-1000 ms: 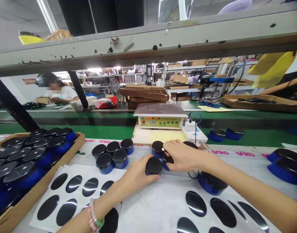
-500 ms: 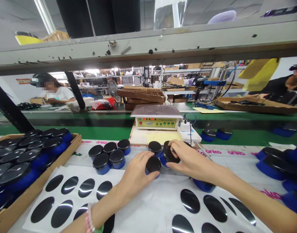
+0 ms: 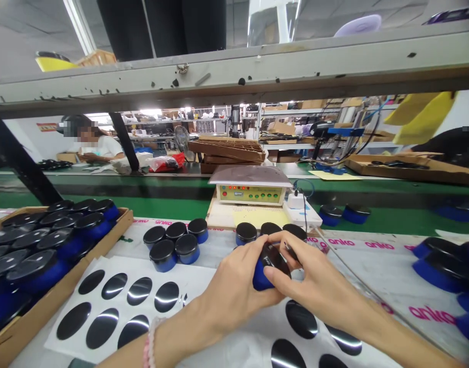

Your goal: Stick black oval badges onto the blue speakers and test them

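A round blue container with a black top [image 3: 262, 276] is tilted between my two hands, a small light marking showing on its dark face. My left hand [image 3: 232, 278] wraps its left side. From the right, my right hand [image 3: 314, 268] grips it with thumb and bent fingers over the black face. Just behind are several similar containers, one of them a black-topped container [image 3: 245, 233]. Sheets of black oval stickers lie to either side: a left sticker sheet [image 3: 119, 266] and a right one, with a black sticker [image 3: 301, 319], partly under my forearm.
A cardboard tray [image 3: 121, 225] full of blue containers stands left, near a loose cluster [image 3: 163, 255]. A control box [image 3: 252, 193] and a white power strip [image 3: 309, 217] sit ahead, beside the green belt [image 3: 173, 202]. A shelf beam [image 3: 227, 76] crosses above. One person sits far left.
Both hands have come together around one container, now raised and tilted toward me. My left hand has moved right, away from the container it was touching. The view has shifted slightly.
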Demonstrator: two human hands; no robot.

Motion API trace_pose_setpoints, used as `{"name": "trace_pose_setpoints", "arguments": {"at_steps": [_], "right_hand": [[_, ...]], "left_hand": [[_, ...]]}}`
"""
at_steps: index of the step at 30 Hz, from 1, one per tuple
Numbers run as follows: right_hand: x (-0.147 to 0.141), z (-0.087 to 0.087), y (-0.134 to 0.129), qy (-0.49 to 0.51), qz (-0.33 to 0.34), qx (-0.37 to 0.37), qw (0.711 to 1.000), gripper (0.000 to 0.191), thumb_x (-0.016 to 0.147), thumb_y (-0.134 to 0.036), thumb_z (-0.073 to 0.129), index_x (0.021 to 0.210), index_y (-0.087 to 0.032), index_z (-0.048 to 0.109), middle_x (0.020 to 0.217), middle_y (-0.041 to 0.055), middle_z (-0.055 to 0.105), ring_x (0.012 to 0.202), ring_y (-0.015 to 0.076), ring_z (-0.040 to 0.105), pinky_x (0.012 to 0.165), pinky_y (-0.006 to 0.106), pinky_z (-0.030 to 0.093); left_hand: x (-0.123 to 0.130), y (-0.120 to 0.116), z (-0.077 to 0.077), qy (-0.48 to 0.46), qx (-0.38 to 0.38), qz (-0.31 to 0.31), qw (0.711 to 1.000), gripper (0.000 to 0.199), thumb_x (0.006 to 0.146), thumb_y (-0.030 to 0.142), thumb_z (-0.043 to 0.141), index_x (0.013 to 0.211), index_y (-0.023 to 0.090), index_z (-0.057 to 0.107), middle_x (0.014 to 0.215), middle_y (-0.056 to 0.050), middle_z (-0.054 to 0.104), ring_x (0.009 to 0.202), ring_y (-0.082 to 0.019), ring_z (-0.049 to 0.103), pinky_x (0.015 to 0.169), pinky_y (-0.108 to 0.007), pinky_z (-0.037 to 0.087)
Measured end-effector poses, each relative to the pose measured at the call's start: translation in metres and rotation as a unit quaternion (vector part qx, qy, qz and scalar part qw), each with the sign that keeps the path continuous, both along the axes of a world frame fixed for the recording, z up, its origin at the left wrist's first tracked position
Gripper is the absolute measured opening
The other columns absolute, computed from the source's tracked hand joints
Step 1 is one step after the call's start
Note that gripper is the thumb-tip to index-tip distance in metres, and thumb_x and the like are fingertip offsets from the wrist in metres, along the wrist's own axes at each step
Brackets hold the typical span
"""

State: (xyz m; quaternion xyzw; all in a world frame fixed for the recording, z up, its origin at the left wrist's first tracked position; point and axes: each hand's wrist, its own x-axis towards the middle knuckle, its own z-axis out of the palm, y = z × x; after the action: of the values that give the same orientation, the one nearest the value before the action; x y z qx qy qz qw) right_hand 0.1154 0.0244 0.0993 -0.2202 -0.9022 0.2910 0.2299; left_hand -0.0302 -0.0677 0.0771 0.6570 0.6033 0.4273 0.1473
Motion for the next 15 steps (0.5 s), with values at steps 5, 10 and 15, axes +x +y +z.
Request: {"name": "trace_pose_setpoints", "arguments": {"at_steps": [5,10,15], "right_hand": [[-0.017,-0.011,-0.008,0.041,0.032,0.036,0.998,0.020,0.087,-0.034,0.050,0.105,-0.025,0.049,0.070,-0.0024,0.047,0.058,0.0150,0.047,0.053,0.029,0.041],[-0.006,-0.004,0.010,0.050,0.031,-0.115,0.992,0.035,0.087,-0.053,0.051,0.109,-0.026,0.044,0.096,0.0059,0.057,0.067,0.0183,0.059,0.046,0.030,0.048],[0.038,0.016,0.065,0.091,-0.195,-0.009,0.977,0.039,0.087,-0.060,0.044,0.073,-0.026,0.031,0.093,0.0056,0.063,0.048,0.0148,0.050,0.043,0.033,0.039]], "left_hand": [[-0.003,-0.007,-0.012,0.065,0.064,0.032,0.995,0.070,0.070,0.019,0.073,0.132,0.021,0.041,0.127,-0.007,0.060,0.113,-0.023,0.059,0.098,-0.034,0.048],[-0.050,-0.035,-0.002,0.098,0.084,0.202,0.971,0.060,0.074,0.029,0.068,0.129,0.025,0.043,0.126,-0.005,0.058,0.115,-0.023,0.056,0.100,-0.037,0.045],[-0.157,-0.088,-0.013,0.052,0.011,0.513,0.857,0.061,0.070,0.057,0.063,0.116,0.018,0.051,0.117,-0.011,0.056,0.113,-0.034,0.054,0.100,-0.050,0.042]]}}
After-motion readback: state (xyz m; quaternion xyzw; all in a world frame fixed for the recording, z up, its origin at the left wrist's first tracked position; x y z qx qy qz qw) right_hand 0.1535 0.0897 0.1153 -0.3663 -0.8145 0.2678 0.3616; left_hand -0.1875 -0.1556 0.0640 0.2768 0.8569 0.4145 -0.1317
